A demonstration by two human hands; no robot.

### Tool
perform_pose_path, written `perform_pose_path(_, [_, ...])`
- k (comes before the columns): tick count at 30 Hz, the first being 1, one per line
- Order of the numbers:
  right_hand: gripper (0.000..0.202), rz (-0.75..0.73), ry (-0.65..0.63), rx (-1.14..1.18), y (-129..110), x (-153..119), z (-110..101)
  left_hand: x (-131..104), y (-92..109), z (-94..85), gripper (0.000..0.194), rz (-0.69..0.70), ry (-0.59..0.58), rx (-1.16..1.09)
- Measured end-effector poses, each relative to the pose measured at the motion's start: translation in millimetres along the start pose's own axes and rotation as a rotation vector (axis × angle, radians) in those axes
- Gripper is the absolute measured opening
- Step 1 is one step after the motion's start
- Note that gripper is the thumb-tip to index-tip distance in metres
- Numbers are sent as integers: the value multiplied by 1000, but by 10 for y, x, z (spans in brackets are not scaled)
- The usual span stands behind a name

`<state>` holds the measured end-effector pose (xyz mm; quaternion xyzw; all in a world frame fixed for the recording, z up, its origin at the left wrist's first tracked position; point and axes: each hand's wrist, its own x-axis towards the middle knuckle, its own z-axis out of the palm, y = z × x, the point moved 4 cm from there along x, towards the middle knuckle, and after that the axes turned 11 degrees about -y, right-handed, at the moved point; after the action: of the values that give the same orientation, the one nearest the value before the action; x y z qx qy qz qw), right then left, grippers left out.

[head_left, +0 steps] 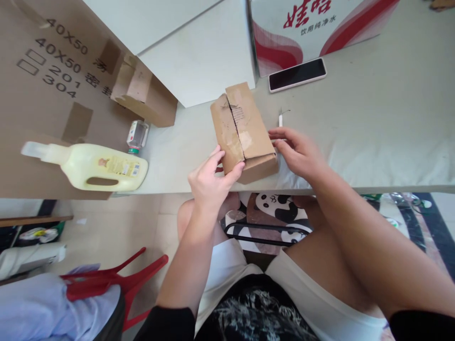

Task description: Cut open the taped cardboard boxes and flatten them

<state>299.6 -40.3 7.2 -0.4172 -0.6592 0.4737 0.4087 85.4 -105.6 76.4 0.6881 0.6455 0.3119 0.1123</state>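
Note:
A small brown cardboard box (249,135) lies on the table near its front edge, its top flaps meeting along a dark gap. My left hand (213,177) grips the box's near left corner, thumb on the near edge and fingers at the left side. Beside the box's right side is my right hand (293,149), its fingers slightly apart and holding nothing; the fingertips are close to the box. Just beyond that hand lies a small white tool (280,119), partly hidden by the fingers.
A phone (297,75) rests before a red-and-white carton (320,28). White boxes (202,61) stand behind. At left are a yellow bottle (103,166), a small clear bottle (137,135) and large cardboard (46,104). A red chair (131,279) stands below left.

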Motion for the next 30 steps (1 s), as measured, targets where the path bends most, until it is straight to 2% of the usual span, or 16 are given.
perform_pose_path(7, [35, 19, -22, -61, 35, -1, 9, 10, -55, 1, 50, 260, 134, 164])
perform_pose_path(11, [43, 129, 2, -375, 82, 28, -31, 3, -68, 38, 49, 319, 152, 183])
perform_pose_path(14, [48, 227, -76, -654, 143, 46, -22, -2, -47, 61, 47, 330, 147, 160])
perform_pose_path(16, [44, 287, -105, -764, 179, 47, -22, -7, -25, 71, 45, 349, 158, 144])
perform_pose_path(19, [29, 392, -68, -818, 222, 57, -65, -10, -20, 90, 45, 349, 165, 118])
perform_pose_path(22, [13, 482, 22, -769, 237, 98, -160, -18, -46, 111, 46, 337, 174, 74])
perform_pose_path(26, [25, 521, 216, -498, 123, 117, -358, -45, -81, 151, 44, 341, 204, 34])
perform_pose_path(28, [33, 428, 324, -251, -28, 70, -453, -56, -93, 180, 43, 335, 210, 14])
perform_pose_path(30, [38, 252, 406, -12, -238, -14, -519, -66, -96, 205, 42, 329, 223, -4])
